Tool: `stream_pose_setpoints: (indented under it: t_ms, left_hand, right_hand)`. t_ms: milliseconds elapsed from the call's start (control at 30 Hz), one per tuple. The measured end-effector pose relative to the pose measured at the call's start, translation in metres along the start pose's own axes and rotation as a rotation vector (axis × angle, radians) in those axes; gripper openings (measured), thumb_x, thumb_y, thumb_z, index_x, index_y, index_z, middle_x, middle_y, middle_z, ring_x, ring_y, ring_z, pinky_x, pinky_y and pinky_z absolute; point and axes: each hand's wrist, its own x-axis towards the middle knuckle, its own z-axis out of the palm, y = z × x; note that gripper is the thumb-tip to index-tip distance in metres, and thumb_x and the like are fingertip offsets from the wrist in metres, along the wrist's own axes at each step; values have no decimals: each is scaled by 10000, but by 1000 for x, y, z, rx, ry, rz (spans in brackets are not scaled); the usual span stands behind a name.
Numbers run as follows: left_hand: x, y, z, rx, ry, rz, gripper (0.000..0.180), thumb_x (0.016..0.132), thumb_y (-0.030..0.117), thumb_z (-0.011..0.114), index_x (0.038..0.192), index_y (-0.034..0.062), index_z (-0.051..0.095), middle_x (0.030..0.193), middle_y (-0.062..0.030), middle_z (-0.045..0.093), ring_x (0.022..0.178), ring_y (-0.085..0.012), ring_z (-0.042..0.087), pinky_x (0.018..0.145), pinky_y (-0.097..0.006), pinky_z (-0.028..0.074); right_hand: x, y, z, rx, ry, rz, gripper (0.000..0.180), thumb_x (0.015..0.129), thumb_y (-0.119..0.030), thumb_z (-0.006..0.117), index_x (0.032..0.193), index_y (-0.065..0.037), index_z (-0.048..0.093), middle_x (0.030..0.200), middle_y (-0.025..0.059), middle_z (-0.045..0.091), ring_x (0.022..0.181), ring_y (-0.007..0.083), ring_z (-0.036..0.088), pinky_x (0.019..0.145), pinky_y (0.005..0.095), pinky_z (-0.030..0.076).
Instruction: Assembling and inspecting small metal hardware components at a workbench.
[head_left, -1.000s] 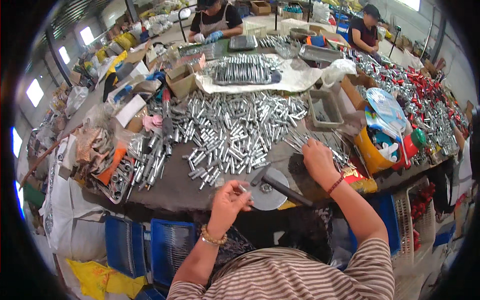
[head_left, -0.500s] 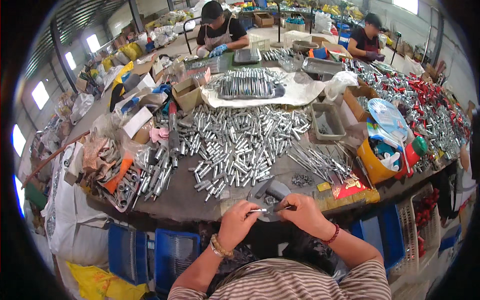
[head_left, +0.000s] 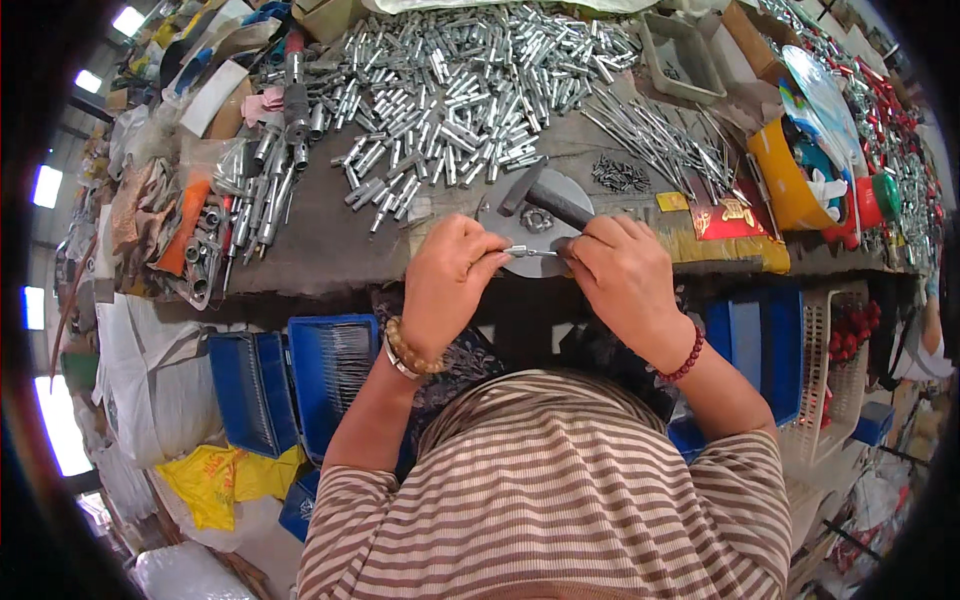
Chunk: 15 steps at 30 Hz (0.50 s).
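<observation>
Between the finger and thumb of my left hand (head_left: pixel 445 275) is a small silver metal sleeve (head_left: pixel 517 250), held level above the table's front edge. A thin metal rod (head_left: pixel 545 253) runs from its right end to the pinched fingertips of my right hand (head_left: pixel 627 275). Just beyond them a hammer (head_left: pixel 562 202) lies over a round grey metal plate (head_left: pixel 572 180). Its handle reaches up to my right fingers; whether they touch it I cannot tell. A small ring-like metal piece (head_left: pixel 537 220) sits on the plate next to the hammer.
A big heap of silver sleeves (head_left: pixel 450 100) covers the table beyond my hands. Thin rods (head_left: pixel 655 135) and small dark parts (head_left: pixel 620 175) lie to the right, near a yellow container (head_left: pixel 790 185). Tools (head_left: pixel 275 175) crowd the left. Blue bins (head_left: pixel 330 375) stand below the edge.
The view has tilted down, so the co-workers are out of sight and my hands appear higher. Both hands still pinch small metal parts, which now meet end to end.
</observation>
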Motion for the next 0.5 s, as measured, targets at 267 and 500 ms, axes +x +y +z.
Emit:
stream_pose_setpoints:
  t_ms: [267,500]
  left_hand:
    - [-3,5,0,88,7,78,154,884,70,780,1037,66,779,924,-77,639,845,-259,639,737,-366,509]
    - [0,5,1,153,19,94,151,900,75,778,1050,93,773,930,-61,643,841,-260,643,731,-368,515]
  right_hand:
    - [-2,2,2,22,25,-49,107,787,-84,771,877,-89,712,893,49,592,896,261,620,805,410,501]
    - [2,7,4,24,37,-61,103,792,-85,770,875,-88,709,885,47,591,884,261,620,806,408,500]
